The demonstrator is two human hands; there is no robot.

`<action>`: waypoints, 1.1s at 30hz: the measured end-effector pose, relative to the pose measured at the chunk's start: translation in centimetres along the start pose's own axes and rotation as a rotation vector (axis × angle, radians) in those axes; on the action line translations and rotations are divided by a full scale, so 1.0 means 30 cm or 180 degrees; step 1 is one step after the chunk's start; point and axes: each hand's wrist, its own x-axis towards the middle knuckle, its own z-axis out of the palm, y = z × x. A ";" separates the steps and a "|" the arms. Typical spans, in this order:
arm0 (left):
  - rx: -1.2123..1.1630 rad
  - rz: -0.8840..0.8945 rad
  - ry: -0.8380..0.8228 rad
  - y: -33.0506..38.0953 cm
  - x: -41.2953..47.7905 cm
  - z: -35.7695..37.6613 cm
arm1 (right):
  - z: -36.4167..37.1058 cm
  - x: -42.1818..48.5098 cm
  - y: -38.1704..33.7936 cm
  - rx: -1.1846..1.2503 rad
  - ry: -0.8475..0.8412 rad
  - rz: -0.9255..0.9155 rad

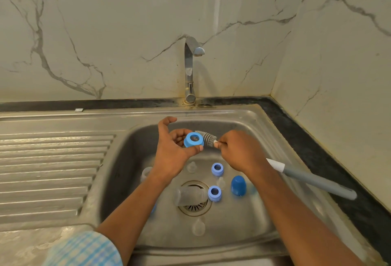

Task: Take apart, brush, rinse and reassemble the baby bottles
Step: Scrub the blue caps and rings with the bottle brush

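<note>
Marble-look wall tiles behind; steel sink [232, 113] below w/ tap [189, 69] at back rim, ribbed drainboard [53, 170] to the left.

Head view: blue collar ring [193, 139] held over basin, fwd of tap, opening turned up toward cam. Pinched by left hand [171, 151]: thumb on near edge, fingers curled behind far edge, index lifted clear. Brush [208, 137] w/ bristle end just right of ring, touching its far-right rim. Long axis running upper-left to lower-right, grey handle [317, 183] sticking out past right wrist toward counter corner. Right hand [239, 149] curled round stem directly behind bristles, fingertips pinching it. Grey texture thru ring hole, prob bristles, too blurred to be sure. Likely next: line bristles up w/ ring's hole axis and push thru; right hand drives, left just steadies.

On basin floor, well apart from both hands: second blue ring [217, 169], third blue ring [214, 193], dark blue cap [238, 185], clear bottle [190, 197] on its side over drain [194, 208], clear teat [198, 226] near front wall. Nothing between ring and brush.
</note>
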 end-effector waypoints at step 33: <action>0.0077 -0.0071 0.0427 -0.020 0.020 -0.043 | -0.001 -0.008 -0.054 0.0252 -0.0017 -0.0308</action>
